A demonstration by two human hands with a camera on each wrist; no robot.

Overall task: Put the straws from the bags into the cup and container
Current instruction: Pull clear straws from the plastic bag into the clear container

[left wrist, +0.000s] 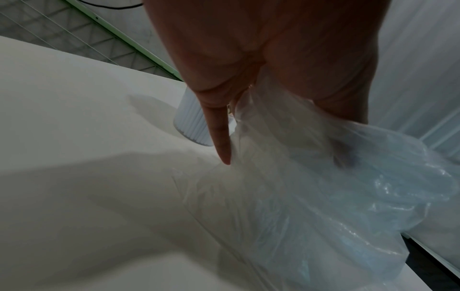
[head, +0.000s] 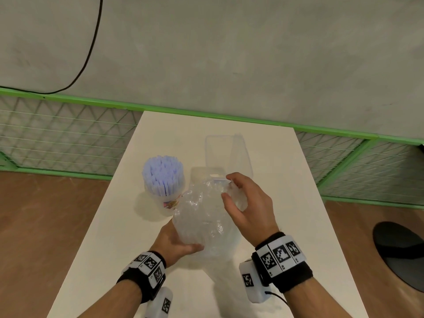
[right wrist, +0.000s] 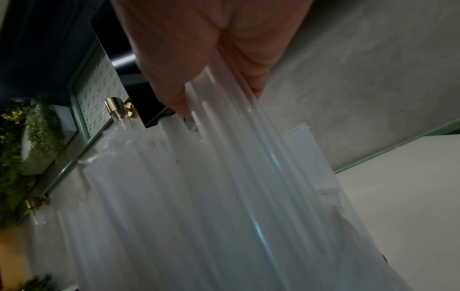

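Observation:
A crumpled clear plastic bag [head: 202, 221] is held over the middle of the white table [head: 298, 214]. My left hand [head: 179, 245] grips the bag's near end [left wrist: 323, 187]. At the bag's far end my right hand [head: 238, 198] curls its fingers and thumb round a bundle of translucent white straws [right wrist: 199, 196]. Left of the bag stands a clear cup [head: 165, 200] packed with upright pale purple straws [head: 163, 173]; its base shows in the left wrist view [left wrist: 189, 126]. Just beyond my right hand stands a clear rectangular container [head: 229, 152], with nothing visible in it.
A green mesh fence [head: 68, 138] runs behind the table under a grey wall, where a black cable [head: 91, 49] hangs. On the wooden floor to the right is a black round seat [head: 401, 249]. The table's side edges are near both forearms.

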